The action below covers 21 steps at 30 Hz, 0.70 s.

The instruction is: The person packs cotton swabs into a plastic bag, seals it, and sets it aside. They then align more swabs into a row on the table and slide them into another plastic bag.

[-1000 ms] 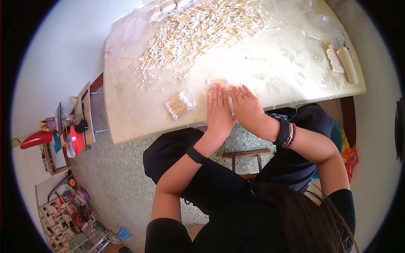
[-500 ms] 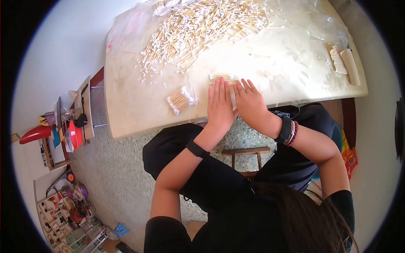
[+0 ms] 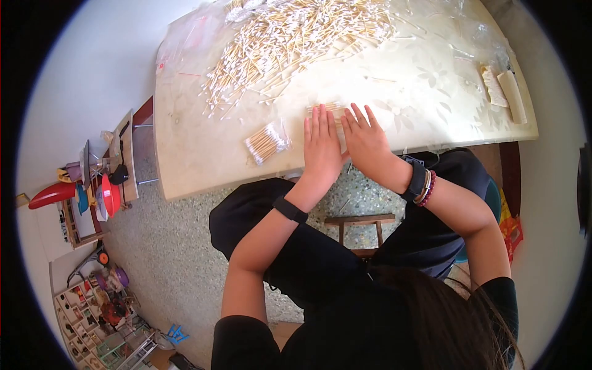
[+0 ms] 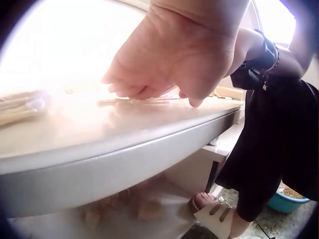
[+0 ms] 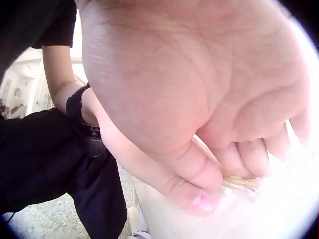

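Noting pale, flower-patterned table (image 3: pixel 203 157), glare across middle; speckled floor (image 3: pixel 166 246) below, red basin (image 3: pixel 111 196) toward nine o'clock. Locating small row of cotton swabs (image 3: pixel 333 105) at twelve, by fingertips of left hand (image 3: pixel 322 148) and right hand (image 3: pixel 370 148); both released, fingers straight, partly hiding row. Bagged swabs (image 3: pixel 266 143) at nine, big loose pile (image 3: pixel 302 37) at eleven, cream roll (image 3: pixel 512 97) toward three.

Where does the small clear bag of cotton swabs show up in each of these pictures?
Head view: the bag of swabs lies on the table, left of the person's left hand.
Left wrist view: the bag of swabs is at the left edge, blurred.
Right wrist view: not in it.
Shared landmark: the pale tabletop.
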Motion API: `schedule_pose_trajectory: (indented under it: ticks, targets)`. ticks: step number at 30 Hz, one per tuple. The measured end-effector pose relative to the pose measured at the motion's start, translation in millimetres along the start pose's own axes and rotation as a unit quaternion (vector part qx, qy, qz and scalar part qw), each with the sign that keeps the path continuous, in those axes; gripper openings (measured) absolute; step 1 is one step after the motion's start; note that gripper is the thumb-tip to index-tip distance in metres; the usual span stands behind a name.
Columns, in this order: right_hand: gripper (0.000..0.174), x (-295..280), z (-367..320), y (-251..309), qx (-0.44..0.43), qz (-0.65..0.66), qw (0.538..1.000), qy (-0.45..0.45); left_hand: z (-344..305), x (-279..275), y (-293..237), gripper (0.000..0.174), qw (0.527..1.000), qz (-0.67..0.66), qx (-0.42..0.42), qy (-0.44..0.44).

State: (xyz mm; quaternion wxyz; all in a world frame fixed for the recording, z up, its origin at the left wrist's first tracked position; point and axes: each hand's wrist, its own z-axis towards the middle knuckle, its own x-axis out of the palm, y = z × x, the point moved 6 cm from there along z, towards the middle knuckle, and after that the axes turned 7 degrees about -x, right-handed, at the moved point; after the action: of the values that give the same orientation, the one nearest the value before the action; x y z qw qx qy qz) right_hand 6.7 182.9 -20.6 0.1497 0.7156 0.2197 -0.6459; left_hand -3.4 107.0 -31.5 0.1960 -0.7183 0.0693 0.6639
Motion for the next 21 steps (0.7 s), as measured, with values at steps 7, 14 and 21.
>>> schedule_pose_trajectory:
  ticks: [7,14,21]
  targets:
    - [0.057,-1,-1,3,-0.016,-0.016,0.998,0.055,-5,4,-3,0.081,0.999,0.043,-0.001,-0.006]
    - [0.061,10,1,-1,0.009,0.031,0.999,-0.036,3,9,5,0.084,0.999,0.030,-0.004,-0.033]
    - [0.059,18,5,-4,0.013,0.032,0.998,-0.046,0,4,3,0.082,0.999,0.017,0.011,-0.037]
